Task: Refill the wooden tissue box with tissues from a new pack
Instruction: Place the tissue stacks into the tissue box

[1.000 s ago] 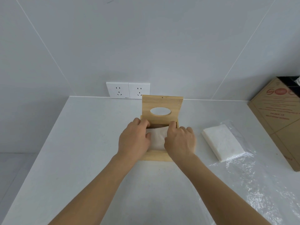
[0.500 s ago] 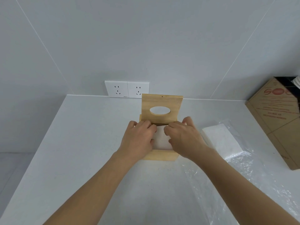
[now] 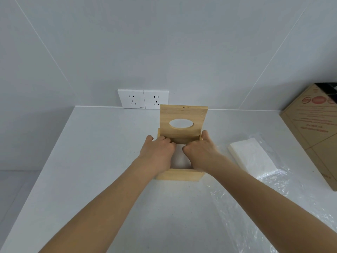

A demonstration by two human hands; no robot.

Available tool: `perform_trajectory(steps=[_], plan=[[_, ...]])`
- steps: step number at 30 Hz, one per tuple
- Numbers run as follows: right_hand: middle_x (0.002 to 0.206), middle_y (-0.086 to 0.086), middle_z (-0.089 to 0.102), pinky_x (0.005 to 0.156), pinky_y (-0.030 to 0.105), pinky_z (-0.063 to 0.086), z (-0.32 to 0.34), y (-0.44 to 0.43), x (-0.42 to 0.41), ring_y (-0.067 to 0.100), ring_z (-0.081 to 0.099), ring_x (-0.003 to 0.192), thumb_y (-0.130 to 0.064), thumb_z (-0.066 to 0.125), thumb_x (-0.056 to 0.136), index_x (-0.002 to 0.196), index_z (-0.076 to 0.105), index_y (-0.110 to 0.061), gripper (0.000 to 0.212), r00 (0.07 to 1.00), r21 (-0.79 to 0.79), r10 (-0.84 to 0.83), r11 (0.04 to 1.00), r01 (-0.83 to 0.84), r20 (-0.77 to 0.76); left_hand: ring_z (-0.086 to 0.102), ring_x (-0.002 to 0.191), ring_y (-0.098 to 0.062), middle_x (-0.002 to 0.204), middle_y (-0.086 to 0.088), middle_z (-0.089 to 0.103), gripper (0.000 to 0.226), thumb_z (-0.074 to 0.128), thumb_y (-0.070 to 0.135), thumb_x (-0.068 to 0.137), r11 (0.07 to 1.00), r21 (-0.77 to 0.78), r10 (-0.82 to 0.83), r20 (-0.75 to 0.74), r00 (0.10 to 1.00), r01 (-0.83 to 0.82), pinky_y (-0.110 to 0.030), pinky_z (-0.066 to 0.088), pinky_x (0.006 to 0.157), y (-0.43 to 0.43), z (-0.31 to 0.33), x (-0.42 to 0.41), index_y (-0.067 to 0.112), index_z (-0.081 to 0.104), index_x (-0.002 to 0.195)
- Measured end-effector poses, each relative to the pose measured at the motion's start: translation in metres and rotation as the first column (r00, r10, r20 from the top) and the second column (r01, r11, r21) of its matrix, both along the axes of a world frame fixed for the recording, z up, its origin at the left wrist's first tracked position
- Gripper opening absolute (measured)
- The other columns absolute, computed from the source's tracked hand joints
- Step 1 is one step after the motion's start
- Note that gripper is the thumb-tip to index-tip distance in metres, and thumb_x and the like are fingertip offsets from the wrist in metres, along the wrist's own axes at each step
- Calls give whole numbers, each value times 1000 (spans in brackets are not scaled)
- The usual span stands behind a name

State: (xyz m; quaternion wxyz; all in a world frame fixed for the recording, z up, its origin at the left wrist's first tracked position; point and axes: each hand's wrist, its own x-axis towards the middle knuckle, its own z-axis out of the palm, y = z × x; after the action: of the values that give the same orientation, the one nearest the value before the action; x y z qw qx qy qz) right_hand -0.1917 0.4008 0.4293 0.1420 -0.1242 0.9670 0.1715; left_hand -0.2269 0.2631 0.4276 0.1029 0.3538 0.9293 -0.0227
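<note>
The wooden tissue box (image 3: 179,176) stands open on the white counter, its lid (image 3: 183,114) with an oval hole raised upright at the back. White tissues (image 3: 179,157) lie inside the box, mostly covered by my hands. My left hand (image 3: 157,152) and my right hand (image 3: 199,151) both press down into the box with fingers curled onto the tissues near the back wall. My right thumb rests on the box's right rim. A second stack of white tissues (image 3: 252,155) lies to the right on clear plastic wrap (image 3: 255,207).
A brown cardboard carton (image 3: 315,128) leans at the far right. Two white wall sockets (image 3: 143,98) sit just behind the box. The counter (image 3: 102,152) ends at its left edge and meets the grey wall at the back.
Both hands slid further back in the box and pressed lower onto the tissues, covering more of them. The right thumb moved onto the right rim.
</note>
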Motion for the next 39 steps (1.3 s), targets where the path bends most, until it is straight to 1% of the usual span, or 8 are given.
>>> perform_trajectory(steps=[3,7,16,18,20,24,31,39], plan=[[76,-4,50,89,42,25,-1,0,-2,20,48,77,0,51,77,77,46,-18,19,998,-8,-55,998,55,41,43,108,-20,109,-2,55,27,52,8,78,1000,-28,-10,-1,1000,10,-31,25,78,3,-2,-2,13,53,104],[97,-2,61,73,35,27,-5,0,-3,20,56,91,-1,53,79,92,56,-17,21,994,-42,-89,995,92,63,43,108,-20,110,-2,55,27,53,11,78,1000,-21,-12,3,1000,12,-30,25,74,3,-3,-2,14,53,105],[94,-1,55,78,32,29,14,11,5,22,56,97,-19,53,86,100,53,-14,14,994,-151,13,988,4,109,50,107,-22,115,0,57,28,49,29,89,997,80,-26,67,997,21,-30,31,76,-6,16,4,16,50,114],[107,-2,59,86,33,32,25,19,15,20,55,100,-30,52,88,114,54,-17,30,1000,-254,-2,967,5,9,52,101,-23,111,1,59,27,49,30,90,982,186,25,58,998,-36,-28,28,70,-13,28,8,18,51,115],[113,-1,63,90,36,39,33,28,32,23,60,99,-35,60,85,121,55,-16,42,971,-407,-28,911,-74,-238,53,96,-23,104,1,60,25,50,29,89,954,293,73,-43,996,-57,-27,27,66,-18,39,16,19,52,112],[126,8,61,88,39,47,44,36,70,27,62,108,-44,62,82,132,50,-9,63,828,-518,-151,835,-186,-540,53,111,-24,124,0,59,44,61,32,84,854,520,146,-188,971,-27,-29,39,89,-19,42,37,18,52,125],[153,11,26,114,44,23,36,46,124,27,26,141,-67,40,83,144,26,-25,76,804,-556,-306,830,-37,-510,23,142,-18,152,-2,31,66,42,59,86,810,581,67,-228,971,81,-35,20,114,9,26,79,26,32,142],[153,12,25,113,46,21,22,95,177,30,25,140,-71,36,82,144,24,-28,77,731,-554,-413,831,58,-543,24,141,-21,152,-5,31,64,37,58,87,821,552,-34,-204,978,144,-37,17,116,60,11,122,24,34,142]])
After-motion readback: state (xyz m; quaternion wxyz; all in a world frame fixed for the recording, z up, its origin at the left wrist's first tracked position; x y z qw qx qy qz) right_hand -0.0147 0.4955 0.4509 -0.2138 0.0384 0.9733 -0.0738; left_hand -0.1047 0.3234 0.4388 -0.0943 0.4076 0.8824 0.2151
